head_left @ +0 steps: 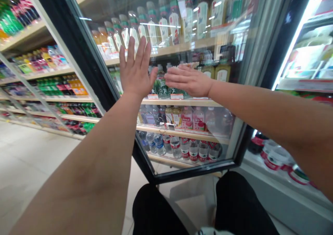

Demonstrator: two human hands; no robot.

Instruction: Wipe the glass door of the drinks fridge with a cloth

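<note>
Head view shows the left hand [135,72] spread and the right hand [188,80] flat, both empty, on the glass door [208,131] at twelve o'clock; the door looks swung clear of the cooler [281,193] at three o'clock, not yet shut.

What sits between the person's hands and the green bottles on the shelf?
The head view shows the cooler door's glass pane: left hand and right hand spread open on its near side, green bottles seen through it.
</note>
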